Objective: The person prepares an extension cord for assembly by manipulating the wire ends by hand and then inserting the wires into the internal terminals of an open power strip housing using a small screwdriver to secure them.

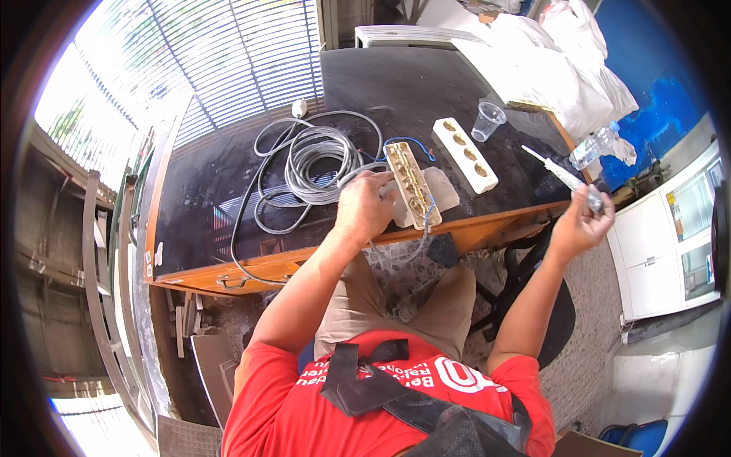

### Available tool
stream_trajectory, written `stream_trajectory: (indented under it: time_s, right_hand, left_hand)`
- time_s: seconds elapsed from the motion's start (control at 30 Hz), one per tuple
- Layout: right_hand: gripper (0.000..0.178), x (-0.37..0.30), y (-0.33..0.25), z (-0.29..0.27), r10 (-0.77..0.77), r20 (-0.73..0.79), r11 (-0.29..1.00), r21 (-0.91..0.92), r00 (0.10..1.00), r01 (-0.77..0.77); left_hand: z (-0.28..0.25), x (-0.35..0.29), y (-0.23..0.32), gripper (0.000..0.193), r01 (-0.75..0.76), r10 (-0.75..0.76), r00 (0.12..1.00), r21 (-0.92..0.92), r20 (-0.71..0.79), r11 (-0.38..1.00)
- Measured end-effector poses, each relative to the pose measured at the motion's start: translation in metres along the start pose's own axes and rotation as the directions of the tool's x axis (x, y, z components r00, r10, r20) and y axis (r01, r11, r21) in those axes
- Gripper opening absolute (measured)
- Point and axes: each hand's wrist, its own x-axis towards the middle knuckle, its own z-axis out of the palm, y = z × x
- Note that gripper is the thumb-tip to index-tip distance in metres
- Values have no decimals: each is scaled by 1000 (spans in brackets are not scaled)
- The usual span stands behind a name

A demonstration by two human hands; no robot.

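Note:
My left hand is closed at the left edge of an opened power strip base, its fingertips on the cream housing. Brass contact strips and blue wires show inside it. Under the base lies a pale flat piece. My right hand is raised off the table's right side, wrapped round a slim screwdriver-like tool with a pale, pointed shaft; its exact kind is unclear. The strip's cream socket cover, with several round sockets, lies right of the base. A coiled grey cable lies to the left.
The dark tabletop has a wooden edge and a drawer below. A clear plastic cup stands behind the cover. A water bottle and white bags are at right. A white plug lies at the back, by the window.

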Motion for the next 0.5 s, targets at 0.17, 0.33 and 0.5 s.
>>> stream_trajectory:
  time_s: [0.17,0.33,0.5]
  right_hand:
    - [27,-51,70,13,62,123,987,-153,991,-42]
    - [21,-80,103,30,71,293,956,-294,953,20]
    - [33,-85,99,31,124,504,888,-441,855,130]
  left_hand:
    - [-10,-14,13,34,-48,48,999,5,12,999]
    - [-13,-45,17,29,-138,140,986,-35,86,990]
    - [-16,-57,24,21,-262,261,953,-12,153,965]
